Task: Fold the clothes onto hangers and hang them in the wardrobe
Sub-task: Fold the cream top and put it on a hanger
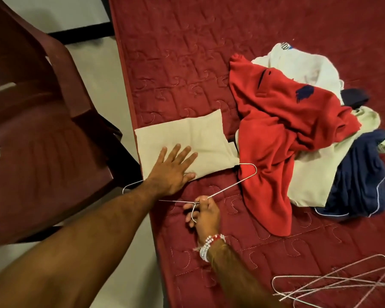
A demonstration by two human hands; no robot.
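1. Step in hand: we read this as mounting a folded garment on a hanger. The beige folded garment (187, 134) lies flat on the mattress (187, 52), under and just beyond the left hand (171, 172).
2. Left hand: the fingers are straight and spread, and the palm presses the garment's near edge. It grips nothing.
3. Right hand (203, 213): it sits nearer to us than the left hand and apart from it. Its fingers curl round the wire hanger (230, 187) at the twisted neck by the hook. Beaded bracelets (209, 243) sit on the wrist.
4. Hanger: thin bright wire. One shoulder shows to the right of the left hand, at the garment's corner, and the other end emerges beside the left wrist. The lower bar seems to run under the cloth, but the left hand hides the crossing, so we cannot be sure.
5. Next move, in our judgement: raise the hanger by its neck while the left hand steadies the fold, so both halves drape evenly. Smooth wire gives little grip, and the cloth could slide off.
6. Garment: pale, woven and folded into a neat rectangle with few creases. It is probably light and limp.
7. Remaining work: to the right of both hands a red shirt (282, 121) tops a pile that includes a navy garment (360, 174). Spare hangers (333, 283) lie beside the right forearm. No wardrobe is in view, so we judge most of the task lies ahead.
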